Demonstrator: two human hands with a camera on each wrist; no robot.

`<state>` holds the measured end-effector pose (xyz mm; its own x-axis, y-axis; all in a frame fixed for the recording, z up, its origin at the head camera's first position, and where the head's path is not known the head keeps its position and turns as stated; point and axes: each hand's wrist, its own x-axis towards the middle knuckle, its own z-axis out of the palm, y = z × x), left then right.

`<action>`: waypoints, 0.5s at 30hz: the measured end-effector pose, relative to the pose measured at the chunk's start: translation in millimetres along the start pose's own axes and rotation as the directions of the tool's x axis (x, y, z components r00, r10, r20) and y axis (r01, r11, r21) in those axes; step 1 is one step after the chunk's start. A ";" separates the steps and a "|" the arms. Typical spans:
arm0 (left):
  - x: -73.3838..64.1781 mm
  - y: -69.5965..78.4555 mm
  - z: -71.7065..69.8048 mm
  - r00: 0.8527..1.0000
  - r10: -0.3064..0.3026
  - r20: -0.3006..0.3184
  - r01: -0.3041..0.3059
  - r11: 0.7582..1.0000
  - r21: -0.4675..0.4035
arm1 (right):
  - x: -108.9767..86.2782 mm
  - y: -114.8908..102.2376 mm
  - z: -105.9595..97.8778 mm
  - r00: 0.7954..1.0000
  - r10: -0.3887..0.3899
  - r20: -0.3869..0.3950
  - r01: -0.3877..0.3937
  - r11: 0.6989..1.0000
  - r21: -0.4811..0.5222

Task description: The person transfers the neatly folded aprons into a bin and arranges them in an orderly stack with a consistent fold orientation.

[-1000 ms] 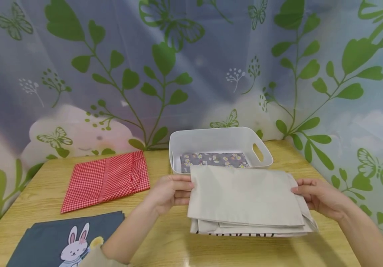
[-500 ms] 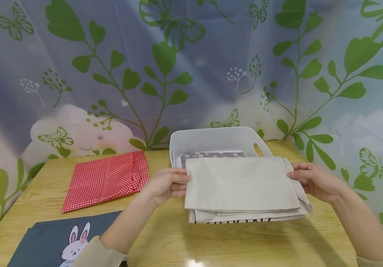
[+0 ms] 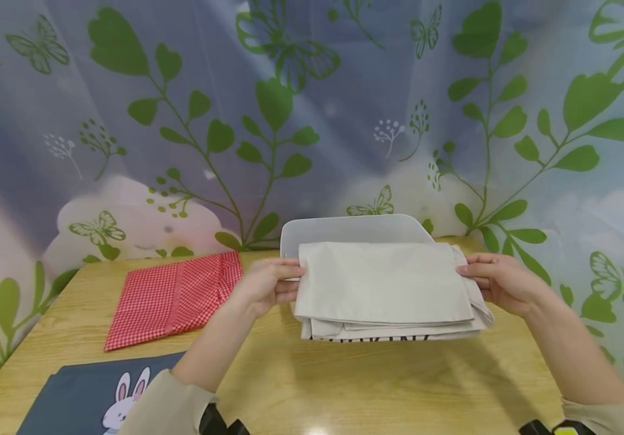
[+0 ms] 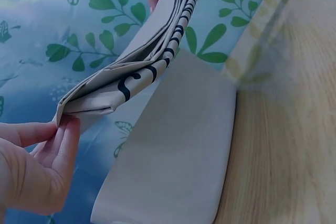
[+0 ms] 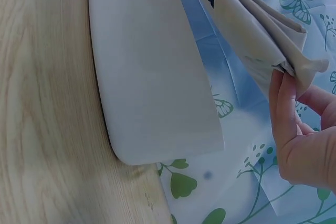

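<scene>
A folded cream cloth with black lettering (image 3: 383, 284) is held level between my two hands, raised above the table. My left hand (image 3: 268, 285) pinches its left end, thumb on top and fingers beneath. At the opposite end, my right hand (image 3: 502, 282) pinches the cloth the same way. Behind and below it stands a white plastic basket (image 3: 355, 227), its front and inside mostly covered by the cloth in the head view. Both wrist views show the cloth's stacked layers, with the basket's outer wall (image 4: 173, 150) lower down and apart from it.
A red gingham folded cloth (image 3: 167, 302) lies at the table's left. Nearer the front left is a dark blue folded cloth with a rabbit print (image 3: 89, 393), partly behind my left sleeve. A leaf-patterned curtain (image 3: 312, 121) hangs along the table's back.
Both hands have carried the cream cloth forward and slightly left, over the basket. The grey floral cloth inside the basket, visible earlier, is now hidden behind it.
</scene>
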<state>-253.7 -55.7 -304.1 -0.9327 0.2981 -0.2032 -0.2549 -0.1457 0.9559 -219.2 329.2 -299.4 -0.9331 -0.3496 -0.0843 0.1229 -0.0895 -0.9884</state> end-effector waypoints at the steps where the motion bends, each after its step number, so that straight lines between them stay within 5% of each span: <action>1: 1.5 0.9 0.1 1.000 0.004 -0.011 -0.004 1.000 0.003 | 1.2 -0.6 0.9 1.000 0.003 -0.015 -0.003 1.000 0.000; 8: 13.0 6.8 0.3 0.997 0.027 -0.069 -0.028 1.000 -0.005 | 15.0 -8.5 5.5 0.988 0.039 -0.146 -0.040 0.999 -0.006; 15: 20.2 17.5 -0.4 0.992 0.037 -0.123 -0.038 0.999 -0.013 | 28.4 -18.3 9.4 0.982 0.047 -0.182 -0.047 0.999 0.002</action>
<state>-277.2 -52.6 -291.5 -0.9657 0.1739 -0.1927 -0.2221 -0.1692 0.9602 -244.7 312.1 -282.5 -0.9722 -0.1782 -0.1521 0.1675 -0.0751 -0.9830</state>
